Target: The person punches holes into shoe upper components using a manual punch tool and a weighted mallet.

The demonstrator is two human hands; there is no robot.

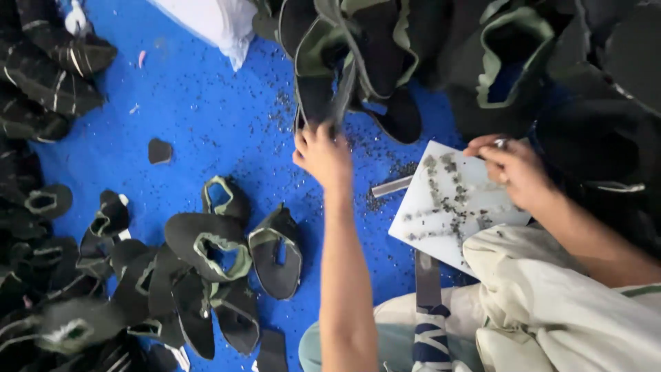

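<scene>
Left hand (322, 155) grips shoe upper (323, 76).

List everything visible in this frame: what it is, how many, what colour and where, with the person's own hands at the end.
blue mat: one, blue, covers the floor, speckled with dark scraps.
shoe uppers at the top: a heap, black with pale green edging, top centre to right.
shoe uppers at lower left: many, black with pale green openings, spread out.
striped shoe pieces: several, black with pale lines, top left.
white board: one, white, marked with dark scraps, by the person's knee.
white bag: one, top edge.
small black cutout: one, alone on the mat.
striped strap: one, dark and white, bottom centre.
left hand: grips an upper in the top heap.
right hand: closed on a small object, too small to identify, over the board.
</scene>
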